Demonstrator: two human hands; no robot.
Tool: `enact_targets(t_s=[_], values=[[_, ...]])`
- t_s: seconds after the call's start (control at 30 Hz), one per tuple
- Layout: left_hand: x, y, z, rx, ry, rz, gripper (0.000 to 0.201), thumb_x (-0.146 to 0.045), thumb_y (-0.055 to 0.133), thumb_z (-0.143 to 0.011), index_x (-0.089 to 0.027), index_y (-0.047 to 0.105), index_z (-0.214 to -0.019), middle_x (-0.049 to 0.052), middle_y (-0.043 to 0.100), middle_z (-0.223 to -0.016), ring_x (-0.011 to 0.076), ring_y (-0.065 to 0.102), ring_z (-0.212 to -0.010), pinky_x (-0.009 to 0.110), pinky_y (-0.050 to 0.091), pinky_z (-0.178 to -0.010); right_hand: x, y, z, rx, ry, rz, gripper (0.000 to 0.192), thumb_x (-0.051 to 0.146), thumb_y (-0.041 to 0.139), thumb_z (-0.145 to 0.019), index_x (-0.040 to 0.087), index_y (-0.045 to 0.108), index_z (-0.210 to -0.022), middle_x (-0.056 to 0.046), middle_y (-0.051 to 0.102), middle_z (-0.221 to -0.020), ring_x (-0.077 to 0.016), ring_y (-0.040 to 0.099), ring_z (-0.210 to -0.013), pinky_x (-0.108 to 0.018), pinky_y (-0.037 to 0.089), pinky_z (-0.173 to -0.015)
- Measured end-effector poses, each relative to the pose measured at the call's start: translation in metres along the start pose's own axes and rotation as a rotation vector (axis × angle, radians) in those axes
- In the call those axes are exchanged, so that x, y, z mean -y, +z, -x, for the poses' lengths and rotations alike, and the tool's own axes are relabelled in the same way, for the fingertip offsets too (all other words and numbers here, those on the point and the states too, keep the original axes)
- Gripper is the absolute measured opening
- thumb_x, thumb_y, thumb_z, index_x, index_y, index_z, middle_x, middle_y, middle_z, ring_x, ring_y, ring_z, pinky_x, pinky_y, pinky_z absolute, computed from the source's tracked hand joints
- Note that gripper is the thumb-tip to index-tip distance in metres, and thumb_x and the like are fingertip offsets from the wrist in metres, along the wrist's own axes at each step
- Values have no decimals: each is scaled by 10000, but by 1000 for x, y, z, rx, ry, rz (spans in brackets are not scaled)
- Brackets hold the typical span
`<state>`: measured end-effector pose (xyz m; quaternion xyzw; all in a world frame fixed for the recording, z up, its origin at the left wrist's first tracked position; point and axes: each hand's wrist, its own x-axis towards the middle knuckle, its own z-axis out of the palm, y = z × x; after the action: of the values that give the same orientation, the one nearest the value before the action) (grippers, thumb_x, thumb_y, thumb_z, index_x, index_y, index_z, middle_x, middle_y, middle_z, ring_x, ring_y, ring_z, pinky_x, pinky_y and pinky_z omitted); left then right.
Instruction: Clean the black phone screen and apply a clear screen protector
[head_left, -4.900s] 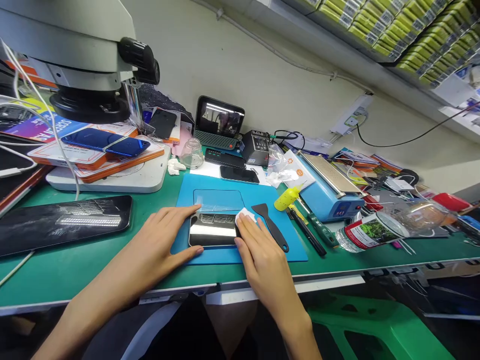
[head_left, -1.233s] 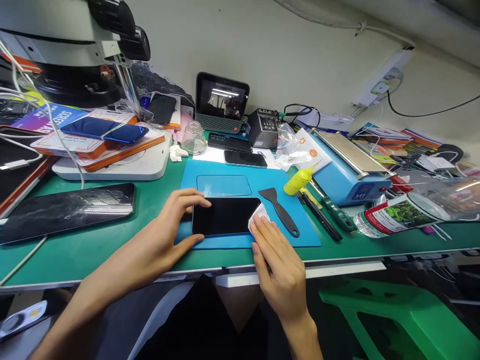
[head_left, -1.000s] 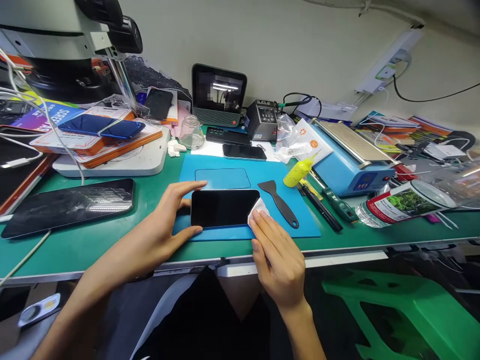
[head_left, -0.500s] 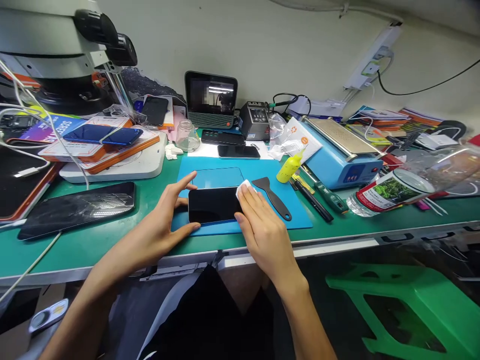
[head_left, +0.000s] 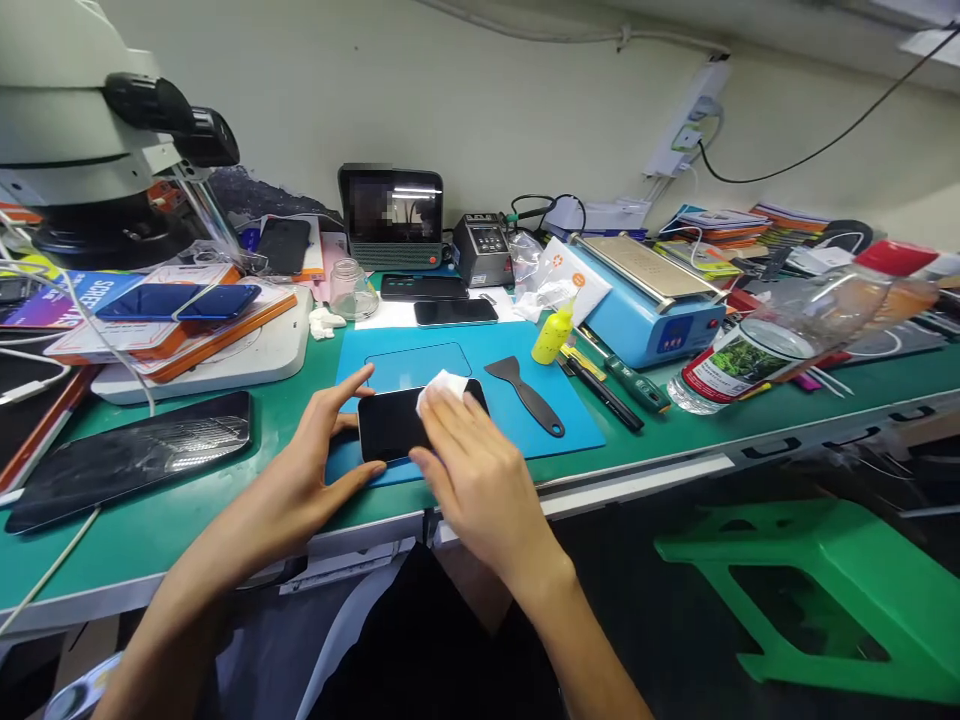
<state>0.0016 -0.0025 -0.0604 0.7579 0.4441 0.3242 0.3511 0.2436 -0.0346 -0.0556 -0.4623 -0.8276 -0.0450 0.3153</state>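
Observation:
A black-screened phone (head_left: 388, 425) lies face up on the blue mat (head_left: 472, 456). My left hand (head_left: 319, 445) grips its left end, thumb on the near edge and fingers at the far side. Under the fingers of my right hand (head_left: 476, 455), a folded white wipe (head_left: 444, 382) is pressed flat against the middle of the screen. Just beyond the phone is a clear, dark-edged screen protector or glass sheet (head_left: 417, 365). A black scraper (head_left: 529, 394) rests on the mat to the right, with a yellow squeeze bottle (head_left: 553, 335) behind it.
A cracked black phone (head_left: 135, 455) lies at left, below a microscope (head_left: 82, 140). Along the back stand a glass jar (head_left: 352, 287), a smart display (head_left: 393, 215) and a soldering station (head_left: 482, 248). To the right are a blue heating plate machine (head_left: 651, 310), a screwdriver (head_left: 636, 386) and a plastic bottle (head_left: 739, 365).
My right hand has slid the wipe leftward over the screen, from the phone's right end to its middle. The left hand keeps its hold. The camera view has turned slightly right.

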Motion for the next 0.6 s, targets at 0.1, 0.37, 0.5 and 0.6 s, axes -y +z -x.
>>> enact_targets(t_s=[0.1,0.37,0.5,0.6], values=[[1,1,0,-18,10,-22,839,-386,673,-1031,-460,183,-1708,92,430,-1611,272,663,-1308,523,544,-1175,14,-2,18,-3,-18,-23,426,237,497,-1136,63,627,-1502,-112,617,-1584,-226,534,-1535,-425,370,-1355],[12,0,0,-51,74,-69,789,-396,625,-1032,-504,214,-1697,74,447,-1623,308,689,-1307,593,564,-1161,24,25,-23,30,-87,19,515,374,461,-1160,19,601,-1506,-148,603,-1607,-239,504,-1553,-416,237,-1400],[15,1,-1,-50,99,-63,790,-421,639,-1018,-518,229,-1687,69,499,-1565,309,718,-1277,587,599,-1125,26,24,-8,14,-155,-11,491,376,484,-1151,51,615,-1495,-105,640,-1578,-214,513,-1542,-400,236,-1401],[18,2,-1,-57,93,-73,781,-448,649,-1016,-501,250,-1685,75,506,-1549,303,724,-1259,580,614,-1107,28,19,3,11,-157,-31,457,390,496,-1145,85,664,-1441,-86,684,-1530,-206,564,-1496,-396,245,-1396]])
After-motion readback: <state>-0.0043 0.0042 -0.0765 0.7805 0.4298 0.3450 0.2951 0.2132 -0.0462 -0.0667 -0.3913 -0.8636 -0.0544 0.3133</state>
